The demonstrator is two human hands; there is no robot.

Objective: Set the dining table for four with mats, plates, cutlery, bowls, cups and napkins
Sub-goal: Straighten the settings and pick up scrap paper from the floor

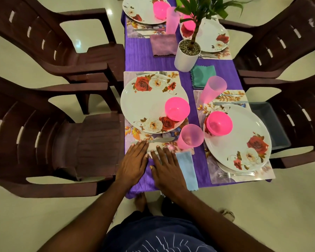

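While my left hand point(132, 163) and right hand point(168, 170) lie flat, gripping nothing, on the purple tablecloth point(145, 57), brown chairs point(49, 135) flank it; perhaps tiled floor point(289, 206).

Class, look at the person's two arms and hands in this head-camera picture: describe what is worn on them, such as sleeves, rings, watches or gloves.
Both forearms are bare, with no sleeve showing in view. The left hand and the right hand wear no gloves, and no ring, watch or bracelet shows. Fingernails look short and unpainted. Below the arms is a dark blue garment with thin white line markings.
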